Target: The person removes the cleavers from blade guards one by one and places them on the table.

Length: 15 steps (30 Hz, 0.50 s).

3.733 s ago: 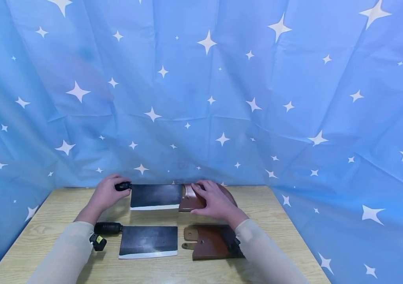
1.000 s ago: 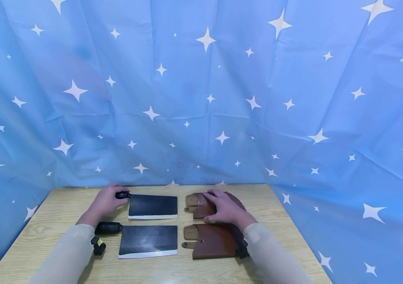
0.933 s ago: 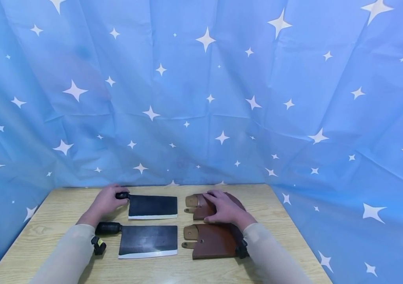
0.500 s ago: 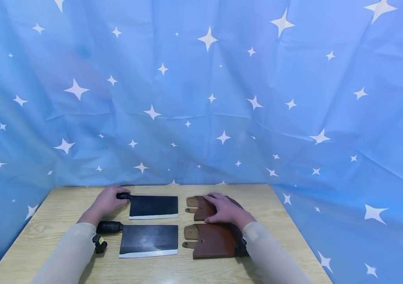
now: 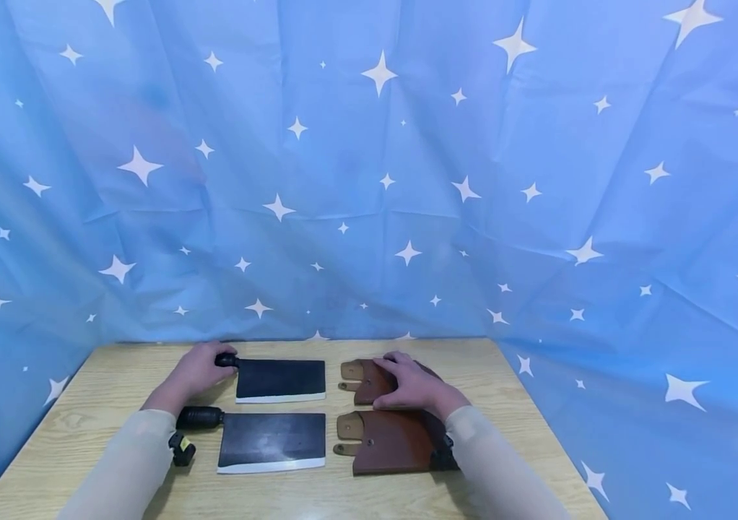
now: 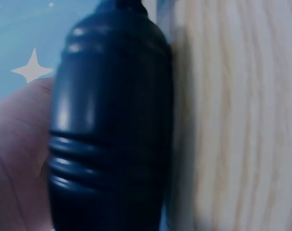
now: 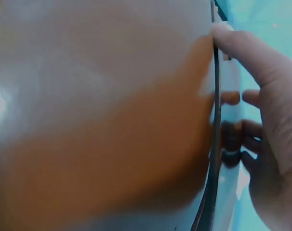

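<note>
My left hand point(image 5: 196, 372) holds the black handle point(image 5: 226, 360) of the far cleaver, whose dark blade point(image 5: 281, 379) lies on the table. To its right is the far brown leather sheath point(image 5: 369, 383), mouth and strap facing the blade. My right hand point(image 5: 411, 386) is spread over that sheath, thumb at its near edge. In the right wrist view, the fingertips point(image 7: 252, 98) look slightly apart from a glossy surface. A black ridged handle point(image 6: 112, 110) fills much of the left wrist view, with part of my hand behind it.
A second cleaver point(image 5: 271, 440) lies in front, its bright edge toward me. Beside it, a second brown sheath point(image 5: 388, 444) lies under my right wrist. The wooden table point(image 5: 343, 498) ends at a blue star-printed curtain point(image 5: 369, 144).
Earlier, the far cleaver's blade met the far sheath's mouth. The two have since separated, sheath to the right, and come down nearer on the table. In the last half second almost nothing moved.
</note>
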### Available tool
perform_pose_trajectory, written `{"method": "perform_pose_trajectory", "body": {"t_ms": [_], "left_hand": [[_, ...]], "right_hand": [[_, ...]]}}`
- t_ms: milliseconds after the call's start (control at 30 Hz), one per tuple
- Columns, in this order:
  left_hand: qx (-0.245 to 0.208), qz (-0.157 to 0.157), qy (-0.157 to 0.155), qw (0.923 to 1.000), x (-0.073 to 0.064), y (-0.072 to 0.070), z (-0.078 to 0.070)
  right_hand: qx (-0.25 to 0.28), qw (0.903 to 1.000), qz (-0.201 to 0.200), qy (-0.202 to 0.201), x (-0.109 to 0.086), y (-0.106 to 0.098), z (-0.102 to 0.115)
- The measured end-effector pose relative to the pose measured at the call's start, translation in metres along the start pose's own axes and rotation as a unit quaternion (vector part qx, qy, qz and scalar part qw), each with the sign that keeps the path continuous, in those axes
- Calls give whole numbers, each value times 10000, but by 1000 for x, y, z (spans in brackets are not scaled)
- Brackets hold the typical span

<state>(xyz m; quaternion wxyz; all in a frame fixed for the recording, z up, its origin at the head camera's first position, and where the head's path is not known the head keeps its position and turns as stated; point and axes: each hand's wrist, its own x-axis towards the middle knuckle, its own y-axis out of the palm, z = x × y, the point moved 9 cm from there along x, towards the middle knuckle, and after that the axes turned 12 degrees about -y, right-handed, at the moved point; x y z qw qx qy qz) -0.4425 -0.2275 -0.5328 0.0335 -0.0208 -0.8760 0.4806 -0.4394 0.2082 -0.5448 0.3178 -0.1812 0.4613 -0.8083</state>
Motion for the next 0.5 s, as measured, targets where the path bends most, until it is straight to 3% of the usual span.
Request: {"method": "perform_pose_trajectory", "body": {"t_ms": [167,367,500], "left_hand": [[383,4,-24,9993,-4,-1,-7],[552,-412,103,9976,-8,-9,-19],[870,-659,155,9939,-11,-13,-28]], "right_hand": [[-461,9981,-331,-231,-1,-9,1],[-1242,9865,-1035,-264,-1,-33,5],[-1499,9806,-1255,-118,-2,-43,4]]}}
